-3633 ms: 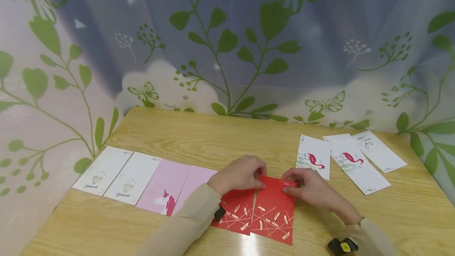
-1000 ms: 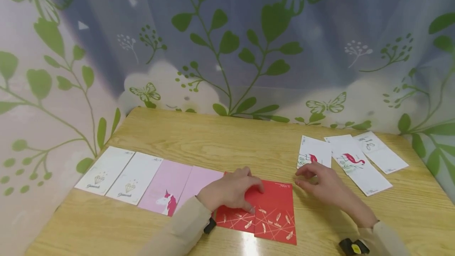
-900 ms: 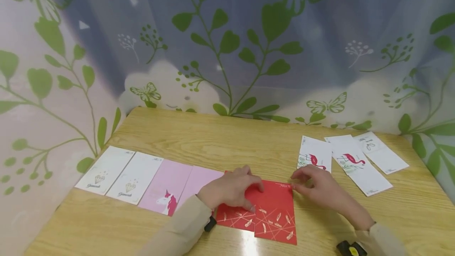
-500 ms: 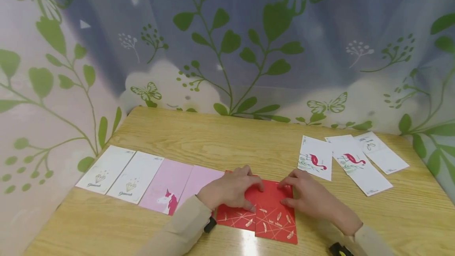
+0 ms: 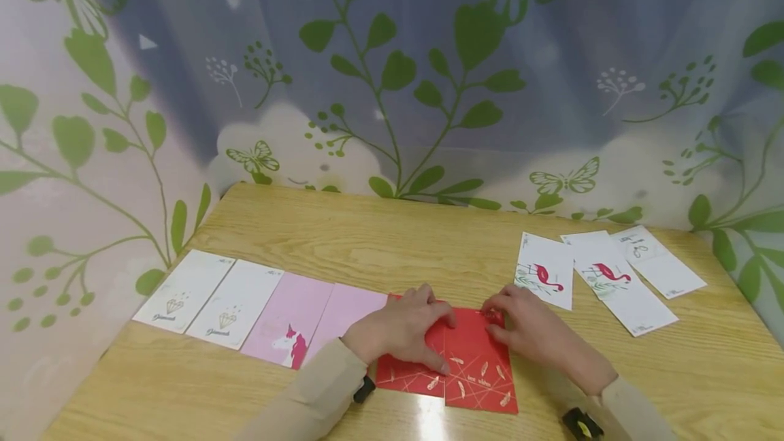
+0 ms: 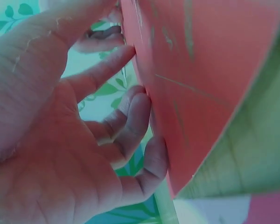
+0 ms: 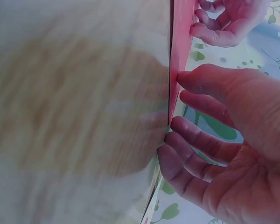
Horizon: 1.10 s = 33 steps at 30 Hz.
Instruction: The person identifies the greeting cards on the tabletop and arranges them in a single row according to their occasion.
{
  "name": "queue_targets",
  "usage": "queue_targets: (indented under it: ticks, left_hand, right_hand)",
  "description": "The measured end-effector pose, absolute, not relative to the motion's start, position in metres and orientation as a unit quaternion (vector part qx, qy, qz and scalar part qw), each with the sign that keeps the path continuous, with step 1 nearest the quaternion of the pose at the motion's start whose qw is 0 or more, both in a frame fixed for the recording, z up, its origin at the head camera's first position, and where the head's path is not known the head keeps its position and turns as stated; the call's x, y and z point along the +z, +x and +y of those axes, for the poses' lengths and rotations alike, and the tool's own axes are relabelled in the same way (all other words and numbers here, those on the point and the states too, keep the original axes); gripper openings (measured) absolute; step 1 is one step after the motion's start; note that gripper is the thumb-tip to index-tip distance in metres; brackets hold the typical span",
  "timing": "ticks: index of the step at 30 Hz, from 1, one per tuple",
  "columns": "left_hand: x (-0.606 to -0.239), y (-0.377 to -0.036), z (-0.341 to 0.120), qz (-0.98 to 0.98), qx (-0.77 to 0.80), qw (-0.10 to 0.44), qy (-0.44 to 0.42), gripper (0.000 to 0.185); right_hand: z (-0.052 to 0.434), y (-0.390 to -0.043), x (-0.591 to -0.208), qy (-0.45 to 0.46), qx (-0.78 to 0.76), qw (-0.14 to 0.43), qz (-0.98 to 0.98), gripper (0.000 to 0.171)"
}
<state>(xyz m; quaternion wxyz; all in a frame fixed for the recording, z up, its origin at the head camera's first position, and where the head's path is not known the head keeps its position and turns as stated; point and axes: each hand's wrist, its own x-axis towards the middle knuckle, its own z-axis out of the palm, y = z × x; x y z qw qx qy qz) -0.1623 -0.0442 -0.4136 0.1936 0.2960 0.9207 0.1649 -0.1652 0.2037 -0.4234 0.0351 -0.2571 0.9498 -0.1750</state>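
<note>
Red cards (image 5: pixel 480 376) lie side by side near the surface's front edge; left hand (image 5: pixel 401 332) presses flat, right hand (image 5: pixel 529 329) pinches one's far corner. Best keep edges flush, sliding gently.

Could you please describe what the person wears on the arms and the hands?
Both hands, the left hand and the right hand, are bare, with no gloves or rings visible. Each arm has a long beige sleeve reaching the wrist. At each wrist sits a small black device; the right wrist's device shows a yellow spot.
</note>
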Motion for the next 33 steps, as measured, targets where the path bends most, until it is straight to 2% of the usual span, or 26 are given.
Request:
queue_targets:
  ticks: [10, 21, 33]
  left_hand:
    - [-0.4164, -0.1584, -0.0373, 0.931, 0.146, 0.188, 0.278, 0.056]
    - [-0.4145, -0.1548, -0.0409, 0.931, 0.136, 0.186, 0.283, 0.068]
    - [-0.4154, -0.1549, -0.038, 0.932, 0.133, 0.181, 0.284, 0.059]
  right_hand:
    - [0.2034, -0.1708, -0.424, -0.246, -0.178, 0.049, 0.952, 0.019]
    - [0.2048, -0.1692, -0.4244, -0.244, -0.194, 0.044, 0.949, 0.016]
    - [0.2082, -0.1696, -0.4218, -0.244, -0.214, 0.048, 0.945, 0.014]
